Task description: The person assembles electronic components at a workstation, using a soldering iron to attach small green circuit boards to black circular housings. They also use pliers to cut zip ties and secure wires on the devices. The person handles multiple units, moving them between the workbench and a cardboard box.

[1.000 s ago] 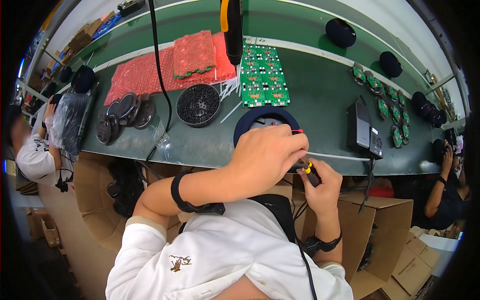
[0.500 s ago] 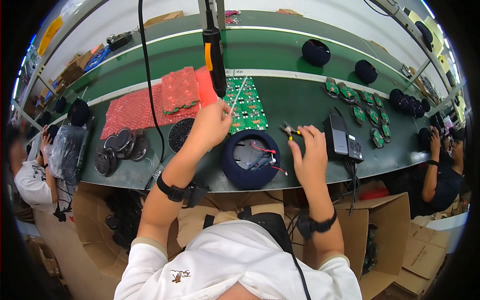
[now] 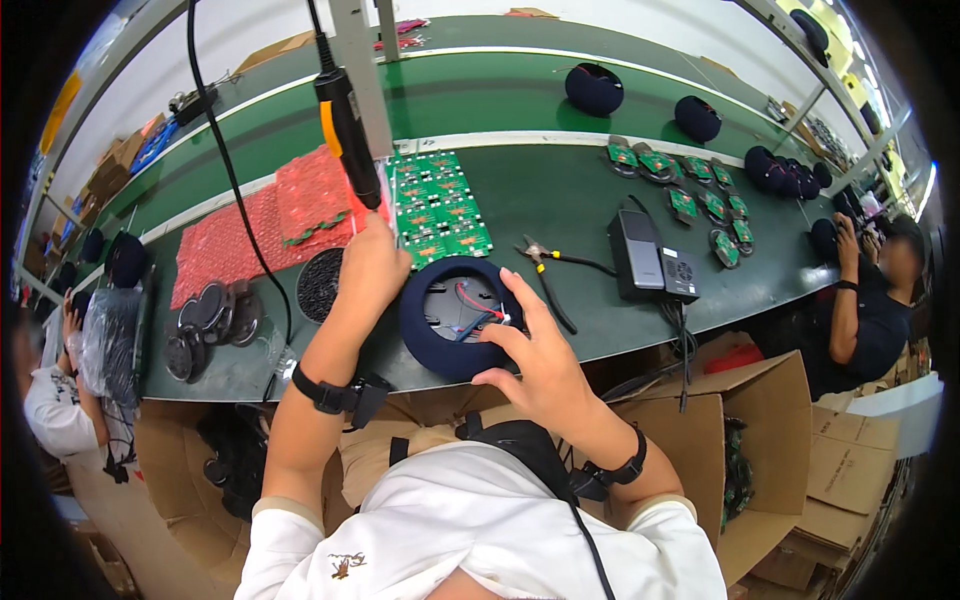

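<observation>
A round navy fabric-covered housing sits at the front edge of the bench, its open top showing red and dark wires. My right hand grips its right side, index finger along the rim and thumb at the near edge. My left hand is closed just below the tip of a hanging black and orange electric screwdriver; whatever its fingers hold is hidden. Right of the housing lie yellow-and-black-handled cutting pliers, jaws apart. Beyond the housing lies a panel of green circuit boards.
Red bubble wrap, a dish of small black parts and dark round discs are left. A grey box-shaped device and several round board assemblies stand right. Cardboard boxes flank me; co-workers sit at both sides.
My right hand has put down the pliers and moved left onto the housing. A thin white strip that was in my left hand no longer shows. The view has shifted rightward.
</observation>
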`<state>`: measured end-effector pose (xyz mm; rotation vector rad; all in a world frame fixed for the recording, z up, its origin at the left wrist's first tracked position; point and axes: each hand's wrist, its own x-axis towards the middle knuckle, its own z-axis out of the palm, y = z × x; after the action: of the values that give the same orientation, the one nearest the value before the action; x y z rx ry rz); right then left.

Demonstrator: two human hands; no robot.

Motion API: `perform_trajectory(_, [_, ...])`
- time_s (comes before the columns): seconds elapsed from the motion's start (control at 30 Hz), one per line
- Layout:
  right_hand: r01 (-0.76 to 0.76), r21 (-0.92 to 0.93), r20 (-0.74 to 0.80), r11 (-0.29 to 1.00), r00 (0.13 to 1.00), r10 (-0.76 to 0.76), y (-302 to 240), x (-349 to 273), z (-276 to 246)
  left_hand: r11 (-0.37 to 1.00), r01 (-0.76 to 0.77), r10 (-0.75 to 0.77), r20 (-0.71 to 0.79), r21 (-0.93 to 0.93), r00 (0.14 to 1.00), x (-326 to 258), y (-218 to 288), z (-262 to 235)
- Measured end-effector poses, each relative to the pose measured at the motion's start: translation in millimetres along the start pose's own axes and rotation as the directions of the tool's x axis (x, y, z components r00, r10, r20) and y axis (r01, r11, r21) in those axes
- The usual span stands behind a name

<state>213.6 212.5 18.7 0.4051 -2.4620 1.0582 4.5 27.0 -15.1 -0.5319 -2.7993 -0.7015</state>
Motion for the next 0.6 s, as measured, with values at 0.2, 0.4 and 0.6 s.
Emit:
perform_trajectory(0.2, [-0.027, -0.114, -0.315, 0.993, 0.949, -0.010, -2.7, 2.0, -62.5, 0.999, -0.047, 0.047, -0.002, -0.002, 0.999, -3.0, -6.2, 4.7])
perform_trajectory(0.4, [-0.080, -0.074, -0.538, 0.994, 0.843, 0.028, 26.5, -4.2, -114.0, 0.999, -0.036, 0.037, 0.045, -0.022, 0.998, -6.2, -1.1, 0.6])
perform_trajectory(0.6, [-0.283, -0.183, -0.605, 0.941, 0.787, 0.120, 70.2, -14.8, -144.3, 0.996, -0.065, 0.066, 0.012, -0.062, 0.998, -11.3, -0.1, -2.4])
